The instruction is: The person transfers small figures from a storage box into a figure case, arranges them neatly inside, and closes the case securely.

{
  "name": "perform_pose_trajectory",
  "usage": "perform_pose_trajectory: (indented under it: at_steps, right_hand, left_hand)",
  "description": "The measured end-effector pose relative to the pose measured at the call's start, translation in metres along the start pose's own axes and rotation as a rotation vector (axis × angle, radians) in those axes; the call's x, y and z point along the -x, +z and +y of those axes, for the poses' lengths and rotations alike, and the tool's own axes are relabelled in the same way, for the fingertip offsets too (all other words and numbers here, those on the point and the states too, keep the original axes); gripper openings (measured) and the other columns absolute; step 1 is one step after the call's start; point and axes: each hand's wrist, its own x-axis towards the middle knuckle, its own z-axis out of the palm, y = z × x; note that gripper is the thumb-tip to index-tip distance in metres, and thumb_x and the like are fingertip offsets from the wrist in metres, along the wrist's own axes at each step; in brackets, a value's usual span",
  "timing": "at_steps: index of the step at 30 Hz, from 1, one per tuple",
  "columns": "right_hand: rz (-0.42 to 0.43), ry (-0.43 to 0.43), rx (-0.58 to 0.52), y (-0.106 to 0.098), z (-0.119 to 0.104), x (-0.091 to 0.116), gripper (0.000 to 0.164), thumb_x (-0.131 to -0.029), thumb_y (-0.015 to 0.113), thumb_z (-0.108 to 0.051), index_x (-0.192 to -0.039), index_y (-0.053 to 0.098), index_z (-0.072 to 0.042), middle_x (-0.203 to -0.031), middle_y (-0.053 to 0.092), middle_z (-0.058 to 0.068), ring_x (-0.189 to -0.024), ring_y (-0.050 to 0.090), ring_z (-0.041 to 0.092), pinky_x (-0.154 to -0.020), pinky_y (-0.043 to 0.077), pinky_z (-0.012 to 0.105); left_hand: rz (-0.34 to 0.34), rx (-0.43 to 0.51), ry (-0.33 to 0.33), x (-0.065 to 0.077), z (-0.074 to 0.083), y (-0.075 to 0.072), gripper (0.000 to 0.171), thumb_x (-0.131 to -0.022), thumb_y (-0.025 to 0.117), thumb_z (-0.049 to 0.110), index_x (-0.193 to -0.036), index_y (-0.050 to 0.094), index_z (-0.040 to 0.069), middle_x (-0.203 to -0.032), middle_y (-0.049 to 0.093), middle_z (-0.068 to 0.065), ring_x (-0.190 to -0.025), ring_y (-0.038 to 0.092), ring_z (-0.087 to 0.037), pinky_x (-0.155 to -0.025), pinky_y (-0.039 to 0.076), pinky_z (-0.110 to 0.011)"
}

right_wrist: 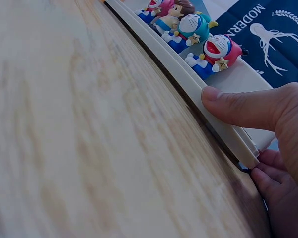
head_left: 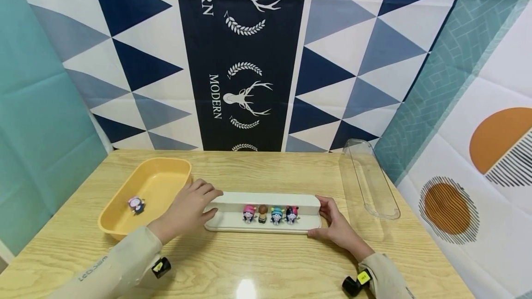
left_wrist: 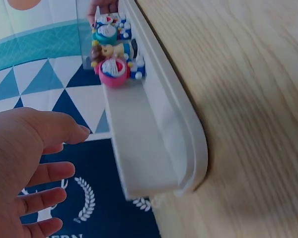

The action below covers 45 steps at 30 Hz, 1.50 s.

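Note:
A long white display base [head_left: 226, 220] with a raised back ledge lies on the table. Several small cartoon figurines stand in a row on it: one in a pink hood [head_left: 249, 213], a brown-haired one [head_left: 262, 214], one in a teal hood [head_left: 276, 216] and one in a red hood [right_wrist: 222, 48]. My right hand [head_left: 337, 229] grips the base's right end, thumb on the front edge and fingers behind. At the left end hovers my left hand [head_left: 186, 207], its fingers spread and holding nothing; the left wrist view shows a gap between it and the base.
At the left stands a yellow plastic tub [head_left: 109, 213] with another small figurine [head_left: 136, 204] inside. A clear plastic cover [head_left: 371, 179] lies at the right rear of the wooden table [head_left: 257, 262]. Patterned cloth [head_left: 245, 59] hangs behind the table.

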Motion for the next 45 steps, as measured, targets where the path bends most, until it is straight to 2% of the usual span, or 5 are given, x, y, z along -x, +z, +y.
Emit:
perform_pose_trajectory:
  at_steps: [11,25,29,39,45]
  right_hand:
    - [-0.009,-0.015,-0.017,0.001,0.001,-0.001,0.091,-0.072,0.088,-0.001,-0.144,0.033,0.001,-0.131,0.05,0.021,-0.12,0.049,0.017,-0.104,0.037,0.016]
    - [-0.001,-0.005,-0.006,0.003,0.002,-0.003,0.092,-0.072,0.088,0.0,-0.145,0.033,0.001,-0.132,0.05,0.021,-0.122,0.05,0.021,-0.104,0.037,0.016]
    - [0.005,0.001,0.009,0.003,0.003,-0.003,0.092,-0.072,0.088,-0.001,-0.145,0.032,0.0,-0.131,0.05,0.02,-0.121,0.05,0.02,-0.104,0.038,0.017]
    - [0.004,-0.012,-0.01,0.0,0.004,0.0,0.09,-0.072,0.087,0.002,-0.143,0.033,0.003,-0.132,0.047,0.023,-0.121,0.049,0.011,-0.103,0.034,0.011]
    - [0.0,-0.014,-0.021,0.001,0.003,-0.001,0.09,-0.072,0.087,0.002,-0.143,0.033,0.003,-0.131,0.047,0.023,-0.12,0.048,0.008,-0.103,0.034,0.01]
  left_hand:
    - [-0.048,-0.078,0.017,0.008,-0.026,-0.028,0.048,-0.08,0.084,0.029,-0.119,0.067,0.006,-0.105,0.065,-0.008,-0.099,0.055,-0.029,-0.077,0.046,-0.044]
    - [-0.079,-0.148,0.113,0.019,-0.093,-0.045,0.057,-0.076,0.087,0.025,-0.123,0.064,0.004,-0.111,0.063,-0.013,-0.104,0.056,-0.036,-0.083,0.046,-0.053]
    - [-0.136,-0.117,0.071,0.026,-0.105,-0.051,0.057,-0.078,0.086,0.023,-0.126,0.062,0.004,-0.113,0.062,-0.013,-0.108,0.054,-0.036,-0.087,0.045,-0.056]
    - [-0.383,-0.142,-0.112,0.052,-0.135,-0.049,0.068,-0.078,0.085,0.035,-0.132,0.058,0.004,-0.119,0.058,-0.02,-0.114,0.048,-0.044,-0.09,0.04,-0.063]
    - [-0.444,-0.147,-0.182,0.062,-0.149,-0.049,0.069,-0.076,0.086,0.034,-0.131,0.059,0.002,-0.12,0.058,-0.023,-0.114,0.047,-0.047,-0.093,0.036,-0.065]
